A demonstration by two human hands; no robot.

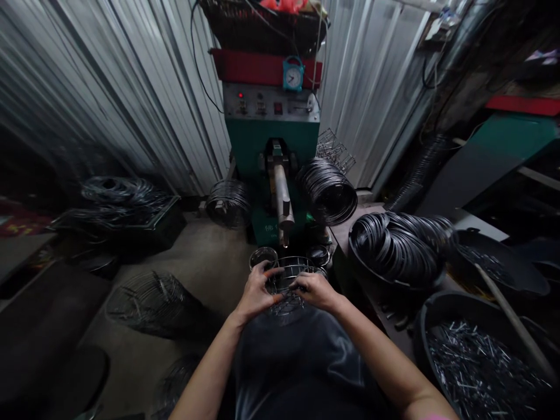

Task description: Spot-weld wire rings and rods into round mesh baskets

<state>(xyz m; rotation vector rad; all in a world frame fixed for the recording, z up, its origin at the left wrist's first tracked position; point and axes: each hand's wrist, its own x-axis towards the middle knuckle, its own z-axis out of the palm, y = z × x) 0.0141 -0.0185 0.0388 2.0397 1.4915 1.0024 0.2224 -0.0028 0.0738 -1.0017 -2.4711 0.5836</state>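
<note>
A round wire frame (286,306) of thin metal rings and cross wires sits in front of my body, above my dark lap. On its left side my left hand (259,290) grips it, thumb and fingers apart around the wires and fingertips orange-tinted. My right hand (317,290) is closed at the frame's right side, with darkened fingertips pinching near the wires. Whether a small loose piece is also in that pinch cannot be made out. Just beyond the frame, a metal electrode arm (282,195) juts from a green machine (271,128).
Coils of wire rings hang left (228,203) and right (328,191) of the machine. At right stand a basin of ring coils (396,248) and a black tub (422,326) holding short metal pieces. A cylindrical wire stack (153,303) is on the left floor.
</note>
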